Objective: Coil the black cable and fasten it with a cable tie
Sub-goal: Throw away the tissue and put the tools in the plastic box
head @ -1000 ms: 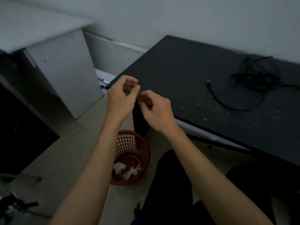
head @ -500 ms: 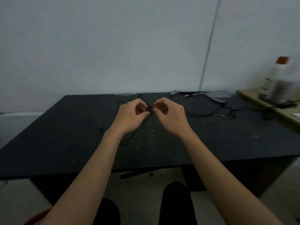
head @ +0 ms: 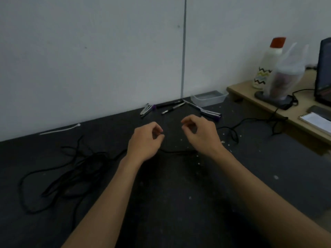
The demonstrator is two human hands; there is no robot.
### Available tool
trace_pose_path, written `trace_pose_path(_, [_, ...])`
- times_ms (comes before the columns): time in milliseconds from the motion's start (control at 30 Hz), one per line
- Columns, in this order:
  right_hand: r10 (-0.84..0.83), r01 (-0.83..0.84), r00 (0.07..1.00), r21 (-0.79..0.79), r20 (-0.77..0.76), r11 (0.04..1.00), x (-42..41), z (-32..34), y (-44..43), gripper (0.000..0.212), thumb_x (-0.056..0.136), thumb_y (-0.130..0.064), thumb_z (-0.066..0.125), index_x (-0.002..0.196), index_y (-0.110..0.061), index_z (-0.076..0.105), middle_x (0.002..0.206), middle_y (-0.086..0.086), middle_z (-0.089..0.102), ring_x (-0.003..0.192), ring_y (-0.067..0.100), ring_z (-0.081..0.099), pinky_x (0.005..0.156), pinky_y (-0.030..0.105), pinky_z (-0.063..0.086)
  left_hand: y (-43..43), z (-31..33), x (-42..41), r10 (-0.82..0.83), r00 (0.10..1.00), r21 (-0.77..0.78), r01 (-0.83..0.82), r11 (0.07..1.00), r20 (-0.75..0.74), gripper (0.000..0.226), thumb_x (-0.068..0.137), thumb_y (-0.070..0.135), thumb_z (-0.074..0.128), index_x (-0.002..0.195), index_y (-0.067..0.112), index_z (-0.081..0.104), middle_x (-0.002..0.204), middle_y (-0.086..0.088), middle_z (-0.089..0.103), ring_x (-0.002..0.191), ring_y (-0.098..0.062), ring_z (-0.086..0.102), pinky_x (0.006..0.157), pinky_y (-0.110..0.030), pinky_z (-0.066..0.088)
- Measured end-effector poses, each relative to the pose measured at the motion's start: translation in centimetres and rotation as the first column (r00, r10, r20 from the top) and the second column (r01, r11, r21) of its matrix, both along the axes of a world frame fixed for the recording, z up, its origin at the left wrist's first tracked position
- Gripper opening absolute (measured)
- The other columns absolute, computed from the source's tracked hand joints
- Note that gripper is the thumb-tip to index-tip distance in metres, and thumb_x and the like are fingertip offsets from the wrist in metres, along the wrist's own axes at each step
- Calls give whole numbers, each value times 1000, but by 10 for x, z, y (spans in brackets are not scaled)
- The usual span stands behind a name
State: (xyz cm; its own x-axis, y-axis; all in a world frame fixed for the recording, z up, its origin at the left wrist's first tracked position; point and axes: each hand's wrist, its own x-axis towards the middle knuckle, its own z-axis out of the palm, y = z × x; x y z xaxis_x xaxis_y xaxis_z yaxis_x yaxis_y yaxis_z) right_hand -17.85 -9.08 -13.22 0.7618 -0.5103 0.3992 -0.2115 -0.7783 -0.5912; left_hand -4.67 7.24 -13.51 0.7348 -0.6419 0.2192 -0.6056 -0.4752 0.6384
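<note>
The black cable [head: 77, 169] lies in a loose tangle on the black table [head: 179, 203], left of my arms. One strand [head: 176, 152] runs rightward under both wrists. A white cable tie [head: 60, 129] lies flat by the wall at the far left. My left hand [head: 145, 140] and my right hand [head: 200, 135] hover side by side above the strand, a short gap between them. Their fingers are loosely curled and nothing shows in either hand.
Along the wall lie a purple-handled tool [head: 147, 109], pens [head: 172, 106], scissors [head: 202, 110] and a clear plastic box [head: 208, 97]. Another thin black cable [head: 250, 120] leads right to a wooden side table [head: 302, 104] with a red-capped bottle [head: 268, 63], a laptop and a notepad.
The view swung from the floor and red basket up to the table. My hands, pinched together before, have parted and now hover over the cable strand.
</note>
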Motion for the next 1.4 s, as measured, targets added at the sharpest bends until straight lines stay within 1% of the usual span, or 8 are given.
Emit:
trace_pose_path(267, [-238, 260, 946, 80, -221, 962, 32, 29, -94, 15, 93, -16, 69, 107, -18, 73, 95, -5, 68, 90, 15, 64, 80, 38, 57, -79, 34, 25, -16, 939, 112, 57, 992, -342, 7, 89, 29, 72, 92, 33, 68, 85, 14, 68, 81, -1, 65, 78, -24, 56])
trace_pose_path(400, [-320, 345, 848, -18, -422, 939, 42, 29, -143, 29, 92, -14, 68, 122, -14, 69, 118, 7, 64, 113, 28, 57, 91, 42, 52, -118, 47, 19, 4, 882, 131, 65, 989, -471, 6, 89, 24, 73, 90, 29, 68, 85, 10, 69, 78, -1, 65, 68, -8, 49])
trace_pose_path(533, [-204, 270, 770, 20, -605, 963, 51, 14, -178, 52, 95, -31, 67, 143, -17, 57, 139, 8, 54, 129, 28, 48, 103, 42, 45, -165, 54, 25, 42, 832, 155, 54, 986, -554, 6, 90, 24, 71, 93, 28, 67, 88, 9, 68, 81, -4, 66, 74, -18, 55])
trace_pose_path(633, [-153, 198, 779, 8, -609, 980, 52, 0, -185, 49, 94, -33, 70, 139, -18, 62, 132, 7, 55, 123, 27, 50, 97, 40, 46, -194, 55, 41, 100, 870, 207, 2, 978, -483, 9, 92, 25, 68, 100, 28, 65, 91, 12, 65, 83, -5, 64, 80, -33, 59])
trace_pose_path(800, [-157, 179, 852, -3, -499, 984, 52, -16, -190, 33, 90, -24, 76, 122, -16, 72, 112, 5, 64, 104, 29, 60, 81, 41, 47, -219, 40, 79, 206, 977, 385, -168, 908, -58, 27, 92, 17, 65, 119, 23, 61, 119, 1, 58, 112, -20, 55, 94, -36, 47])
trace_pose_path(1000, [-80, 131, 948, 149, -307, 980, 51, -3, -196, 29, 92, -23, 76, 120, -19, 71, 110, -2, 64, 100, 16, 58, 86, 32, 44, -221, 9, 104, 69, 993, 562, -111, 820, 97, 37, 94, 13, 63, 130, 17, 58, 127, -8, 55, 114, -26, 54, 91, -38, 48])
trace_pose_path(1233, [-163, 178, 978, 119, -128, 977, 74, 27, -263, 33, 93, -19, 72, 125, -14, 68, 117, 4, 64, 104, 18, 59, 90, 35, 50, -225, 11, 97, 146, 988, 377, -114, 919, -58, 19, 98, 5, 57, 115, 10, 63, 113, -8, 57, 105, -25, 54, 82, -38, 51])
trace_pose_path(1400, [82, -143, 875, -92, -478, 985, 123, 50, -325, 30, 94, -22, 70, 124, -23, 72, 125, 4, 65, 124, 28, 53, 98, 44, 42, -245, 43, 89, 157, 966, 78, -144, 987, -207, 18, 98, 7, 59, 112, 16, 65, 107, 3, 56, 96, -11, 57, 86, -25, 51])
